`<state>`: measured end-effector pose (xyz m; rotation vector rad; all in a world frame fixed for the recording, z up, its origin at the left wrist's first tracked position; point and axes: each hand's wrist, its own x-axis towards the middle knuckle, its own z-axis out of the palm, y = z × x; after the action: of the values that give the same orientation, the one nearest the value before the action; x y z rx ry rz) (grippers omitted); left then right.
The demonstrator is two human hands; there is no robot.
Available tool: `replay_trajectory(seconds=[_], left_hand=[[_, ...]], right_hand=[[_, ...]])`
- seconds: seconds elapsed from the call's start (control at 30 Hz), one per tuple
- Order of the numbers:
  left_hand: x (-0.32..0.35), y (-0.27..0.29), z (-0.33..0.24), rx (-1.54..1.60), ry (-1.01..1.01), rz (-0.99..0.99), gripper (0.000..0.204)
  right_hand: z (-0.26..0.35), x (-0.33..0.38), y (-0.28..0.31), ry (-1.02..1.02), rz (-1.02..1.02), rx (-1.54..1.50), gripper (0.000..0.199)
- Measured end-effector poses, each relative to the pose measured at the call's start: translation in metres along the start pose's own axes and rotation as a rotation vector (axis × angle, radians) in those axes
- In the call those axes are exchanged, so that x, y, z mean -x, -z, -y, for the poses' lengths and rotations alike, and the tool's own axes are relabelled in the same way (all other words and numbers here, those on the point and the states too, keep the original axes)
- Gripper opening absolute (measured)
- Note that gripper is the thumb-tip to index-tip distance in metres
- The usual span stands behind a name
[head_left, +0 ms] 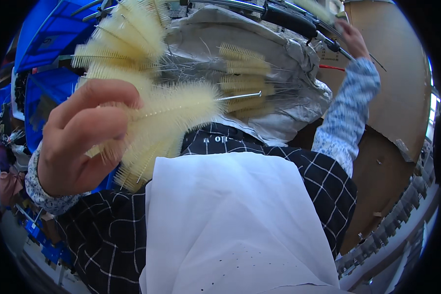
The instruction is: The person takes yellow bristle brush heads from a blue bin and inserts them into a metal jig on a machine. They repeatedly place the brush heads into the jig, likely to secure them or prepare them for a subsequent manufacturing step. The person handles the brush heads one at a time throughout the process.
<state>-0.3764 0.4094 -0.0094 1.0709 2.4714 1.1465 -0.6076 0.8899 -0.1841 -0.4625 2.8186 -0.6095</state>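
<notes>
Close before the head camera, the left hand was raised with its back toward the lens, fingers curled, the grip pinched shut on a bundle of cream bottle brushes. Bristles were fine, soft-looking and pale yellow, set radially on twisted wire stems of bright metal; each brush head was cylindrical, and the heads fanned outward from the hand, up and to the right. More brushes of the same kind lay farther back on a crumpled grey sheet, their thin wires spread loosely across it.

At upper right, the right hand was stretched far out, arm nearly straight in a blue-and-white patterned sleeve, its grip wrapped around a dark metal bar. Behind that arm stood a brown cardboard panel, flat and matt. Low in the frame, a smooth white cloth covered the lap over a black checked garment. Blue plastic crates sat at upper left.
</notes>
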Motion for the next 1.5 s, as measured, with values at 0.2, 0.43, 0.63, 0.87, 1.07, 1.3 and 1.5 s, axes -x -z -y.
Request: replay_trajectory(seconds=[0.2, 0.43, 0.63, 0.87, 1.07, 1.3, 1.5], left_hand=[[-0.022, -0.015, -0.007, 0.03, -0.026, -0.005, 0.018], [-0.02, -0.033, -0.007, -0.26, 0.072, 0.051, 0.037], [0.02, -0.012, -0.034, -0.439, 0.381, 0.403, 0.049], [0.045, -0.049, -0.008, -0.66, 0.36, 0.28, 0.043], [0.044, -0.046, -0.005, -0.553, 0.374, 0.208, 0.042], [0.041, -0.024, -0.01, -0.27, 0.321, 0.006, 0.039], [0.043, -0.019, -0.011, -0.224, 0.33, -0.059, 0.04]], right_hand=[[0.133, 0.08, 0.0, 0.215, 0.539, -0.274, 0.048], [0.295, 0.111, -0.085, 0.524, 0.782, -1.144, 0.035], [0.164, -0.017, -0.072, 0.179, -0.599, 0.197, 0.019], [0.137, -0.053, -0.07, -0.065, -0.401, 0.374, 0.021], [0.127, -0.059, -0.075, 0.04, -0.453, 0.312, 0.02], [0.132, -0.052, -0.071, 0.048, -0.507, 0.361, 0.021], [0.128, -0.057, -0.072, 0.024, -0.434, 0.435, 0.025]])
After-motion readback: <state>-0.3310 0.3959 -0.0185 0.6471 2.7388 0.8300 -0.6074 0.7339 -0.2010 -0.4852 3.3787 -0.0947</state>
